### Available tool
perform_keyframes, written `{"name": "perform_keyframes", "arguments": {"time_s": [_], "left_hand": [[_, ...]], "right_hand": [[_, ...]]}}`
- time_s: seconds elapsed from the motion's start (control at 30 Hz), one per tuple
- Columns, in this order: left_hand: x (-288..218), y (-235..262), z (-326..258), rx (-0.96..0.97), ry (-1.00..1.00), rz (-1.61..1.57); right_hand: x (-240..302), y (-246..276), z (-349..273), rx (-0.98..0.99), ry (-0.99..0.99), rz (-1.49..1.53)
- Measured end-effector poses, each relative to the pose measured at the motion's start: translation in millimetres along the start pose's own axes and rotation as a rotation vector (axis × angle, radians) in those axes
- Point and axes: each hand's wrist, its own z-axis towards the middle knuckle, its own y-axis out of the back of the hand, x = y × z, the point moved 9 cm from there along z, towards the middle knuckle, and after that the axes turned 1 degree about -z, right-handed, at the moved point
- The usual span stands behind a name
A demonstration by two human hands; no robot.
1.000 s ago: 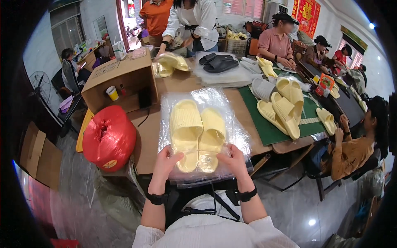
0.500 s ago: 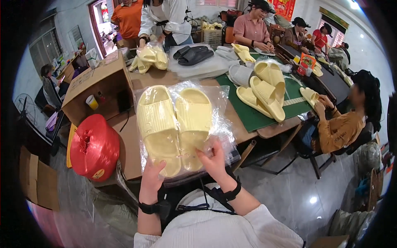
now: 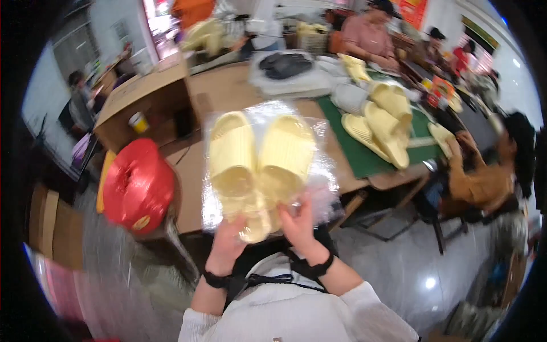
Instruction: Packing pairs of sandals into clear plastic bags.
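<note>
A pair of pale yellow slide slippers (image 3: 232, 157) lies inside a clear plastic bag (image 3: 329, 148), held up in front of me above the near edge of the table. My left hand (image 3: 229, 242) grips the bag's lower left part, by the heel end of the slippers. At the lower right, my right hand (image 3: 299, 228) pinches the bag. Motion blurs the fingers of both hands somewhat. On the green mat (image 3: 347, 154) to the right rests a pile of loose yellow slippers (image 3: 380, 128).
A big red roll of plastic twine (image 3: 138, 185) stands left, beside an open cardboard box (image 3: 142, 100). Dark slippers (image 3: 285, 65) lie on stacked clear bags (image 3: 290, 86) at the back. At right, a seated person (image 3: 484, 171) handles a yellow slipper (image 3: 440, 138); others sit farther back.
My view has shifted and blurred, so the surroundings sit farther right. The bagged slippers remain in both hands, slightly shifted. Across the table, a person's yellow slippers have been lifted off the surface.
</note>
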Motion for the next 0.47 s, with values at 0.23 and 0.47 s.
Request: {"name": "perform_keyframes", "arguments": {"time_s": [0.23, 0.47], "left_hand": [[-33, 78, -59, -0.103, -0.184, 0.213], [-140, 241, -292, -0.582, -0.241, 0.430]], "right_hand": [[27, 27, -9, 0.404, 0.079, -0.106], [-1, 74, 43, 0.164, 0.157, -0.648]]}}
